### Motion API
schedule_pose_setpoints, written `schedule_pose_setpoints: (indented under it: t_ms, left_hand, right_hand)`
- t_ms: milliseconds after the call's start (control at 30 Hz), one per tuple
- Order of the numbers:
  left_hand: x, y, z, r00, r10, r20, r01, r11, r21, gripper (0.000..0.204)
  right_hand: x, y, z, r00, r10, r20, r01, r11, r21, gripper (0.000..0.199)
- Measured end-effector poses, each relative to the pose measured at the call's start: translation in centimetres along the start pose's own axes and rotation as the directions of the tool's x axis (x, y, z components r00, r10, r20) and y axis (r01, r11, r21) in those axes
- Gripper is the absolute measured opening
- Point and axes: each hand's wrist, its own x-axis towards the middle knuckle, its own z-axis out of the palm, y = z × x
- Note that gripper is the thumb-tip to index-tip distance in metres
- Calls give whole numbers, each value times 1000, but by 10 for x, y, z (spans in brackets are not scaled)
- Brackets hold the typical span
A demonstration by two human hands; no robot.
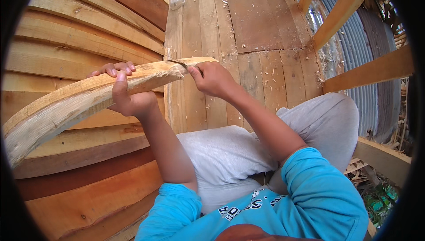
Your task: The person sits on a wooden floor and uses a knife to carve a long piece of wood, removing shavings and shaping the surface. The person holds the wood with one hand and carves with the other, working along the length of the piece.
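A long curved piece of timber (73,97) runs from the left edge to the middle of the view, its far end rising to the right. My left hand (133,99) is wrapped round it, thumb on the near side and fingers over the far side. Closed near the timber's right end, my right hand (214,79) grips a knife (179,63). The thin dark blade lies against the wood's upper face; the fist hides the handle. Frayed wood fibres (175,78) stick out on the timber's near side below the blade.
Overlapping planks (79,41) form a wall on the left. The plank floor (261,70) ahead is scattered with shavings. A small clear plastic object (176,2) sits farther off by the wall. Wooden rails (372,73) and corrugated metal (365,55) stand at the right. My bent legs (221,150) are below.
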Motion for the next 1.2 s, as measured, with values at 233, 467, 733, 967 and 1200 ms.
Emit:
schedule_pose_setpoints:
  t_ms: [233,467,733,967,1200]
  left_hand:
    - [3,-3,-6,1000,24,8,-25,1000,17,55]
    - [3,0,-8,1000,4,25,-4,1000,-13,57]
    - [-1,0,-4,997,12,77,-5,996,-87,57]
    - [-6,-1,9,998,26,62,-22,998,-57,56]
    - [-2,-1,4,999,24,38,-23,1000,-14,54]
  right_hand:
    - [0,-6,-2,999,19,-29,-21,997,-80,46]
    - [-17,-29,-8,998,-63,-11,62,992,-109,48]
    - [2,-3,-10,996,85,19,-83,994,-67,50]
    - [16,28,-8,990,134,33,-134,991,21,51]
    - [22,55,-1,957,283,-59,-288,953,-92,50]
